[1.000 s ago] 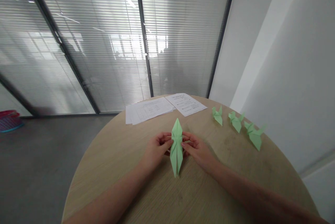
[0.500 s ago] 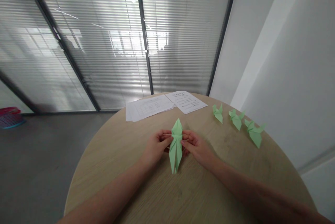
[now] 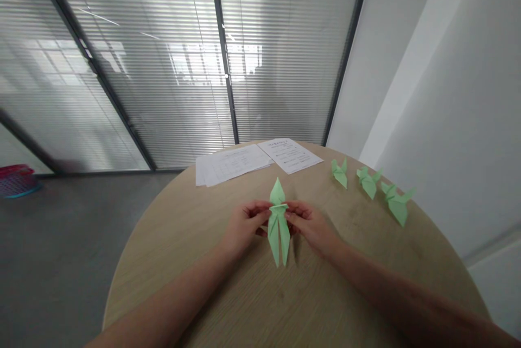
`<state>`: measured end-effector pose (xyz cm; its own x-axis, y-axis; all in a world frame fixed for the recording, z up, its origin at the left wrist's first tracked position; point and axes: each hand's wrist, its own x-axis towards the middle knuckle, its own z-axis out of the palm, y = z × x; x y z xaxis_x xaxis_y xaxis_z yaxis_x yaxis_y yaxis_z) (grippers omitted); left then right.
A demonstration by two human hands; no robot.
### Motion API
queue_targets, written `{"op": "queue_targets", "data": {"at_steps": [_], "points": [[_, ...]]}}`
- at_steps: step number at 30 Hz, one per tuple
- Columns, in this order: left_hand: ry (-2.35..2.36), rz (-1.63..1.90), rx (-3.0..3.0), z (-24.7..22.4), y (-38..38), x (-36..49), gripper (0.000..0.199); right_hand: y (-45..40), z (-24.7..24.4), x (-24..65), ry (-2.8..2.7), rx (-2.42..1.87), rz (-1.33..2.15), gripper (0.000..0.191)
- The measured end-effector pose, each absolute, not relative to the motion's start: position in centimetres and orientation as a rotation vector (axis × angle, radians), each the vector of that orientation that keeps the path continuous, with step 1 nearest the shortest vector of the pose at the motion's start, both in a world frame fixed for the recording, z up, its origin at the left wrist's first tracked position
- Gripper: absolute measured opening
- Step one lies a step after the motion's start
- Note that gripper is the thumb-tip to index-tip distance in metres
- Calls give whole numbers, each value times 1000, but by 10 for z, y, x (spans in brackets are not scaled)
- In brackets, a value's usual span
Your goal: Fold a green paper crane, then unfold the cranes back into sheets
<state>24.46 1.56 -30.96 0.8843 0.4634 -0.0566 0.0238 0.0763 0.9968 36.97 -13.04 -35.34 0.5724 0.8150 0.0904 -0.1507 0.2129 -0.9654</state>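
A green folded paper piece [image 3: 278, 228] is held between my two hands over the round wooden table. Its single point faces away from me, and two narrow legs with a gap between them point towards me. A crosswise fold runs over its middle. On the left edge, my left hand [image 3: 249, 223] pinches it with the thumb on top. My right hand [image 3: 308, 224] grips the opposite edge in the same way. The fingers beneath the paper are partly hidden.
Three green origami figures [image 3: 368, 182] stand along the table's right side. White sheets [image 3: 234, 164] and a printed page [image 3: 290, 154] lie at the far edge of the table [image 3: 171, 261]. A red and blue basket [image 3: 18, 181] is on the floor at left.
The paper's two legs have spread apart, and a crosswise fold now shows at its middle. Both hands keep their pinch, with the paper shifted slightly right.
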Motion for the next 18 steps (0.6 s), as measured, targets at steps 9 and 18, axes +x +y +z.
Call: {"op": "queue_targets", "data": {"at_steps": [9,18], "points": [[424,360,1477,-309,14,246,48,-133,-349,368,-633,-1162,741,46],[387,349,1474,-311,15,247,53,-133,-347,368,-654,-1193,756,45]]}}
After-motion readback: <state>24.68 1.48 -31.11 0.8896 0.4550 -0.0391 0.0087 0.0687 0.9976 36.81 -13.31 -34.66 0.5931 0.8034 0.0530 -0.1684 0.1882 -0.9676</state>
